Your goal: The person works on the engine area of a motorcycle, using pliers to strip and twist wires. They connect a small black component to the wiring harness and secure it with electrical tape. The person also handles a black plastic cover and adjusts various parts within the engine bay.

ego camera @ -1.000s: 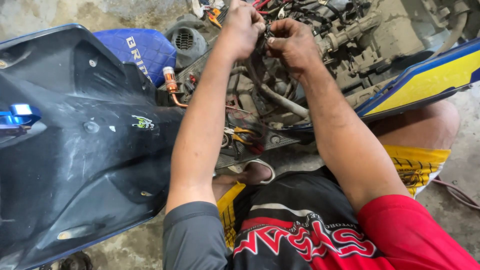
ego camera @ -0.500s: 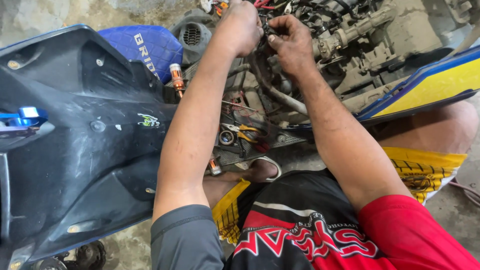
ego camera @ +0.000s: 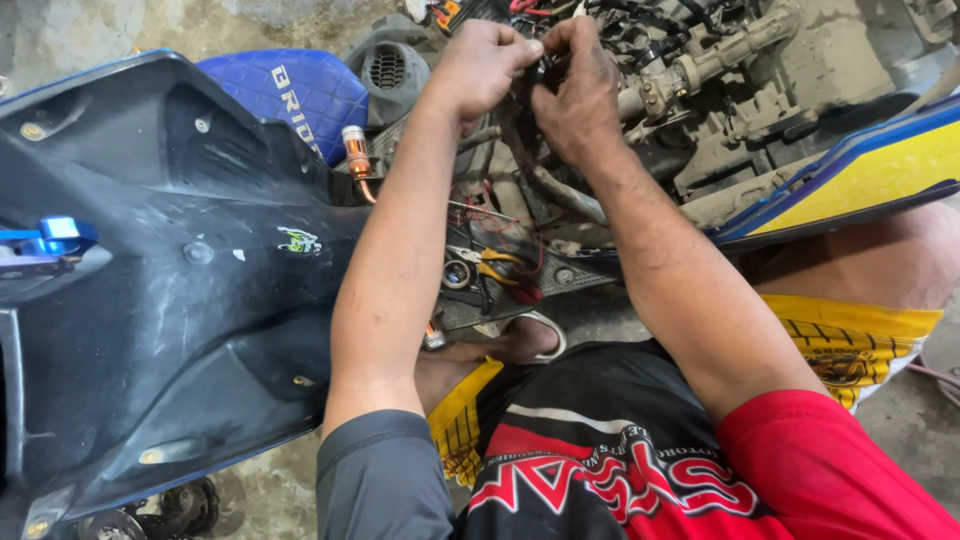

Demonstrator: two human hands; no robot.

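Looking down from the head camera, I saw both hands raised to the exposed engine (ego camera: 740, 90) of a stripped scooter; the left hand (ego camera: 480, 68) and the right hand (ego camera: 578, 95) met fingertip to fingertip over a small dark part (ego camera: 543, 68) among the wiring, well above the floor; each grip was pinched closed on that part, though what kind of piece it was I could not tell, since the fingers covered most of it. The black body panel (ego camera: 170, 290) lay off to the left with a blue lever (ego camera: 45, 240) at its edge; a blue seat (ego camera: 290, 95) sat behind it beside a grey fan cover (ego camera: 388, 68); a blue-and-yellow fairing (ego camera: 860, 170) lay across the right knee. Between the forearms, loose pliers (ego camera: 500, 270) and small round fittings rested on the footboard (ego camera: 520, 290). By my judgement the strip-down was done, panels being off and the engine bare; the work at the wiring looked mid-way, with the part not yet freed or seated, and all reassembly remained.
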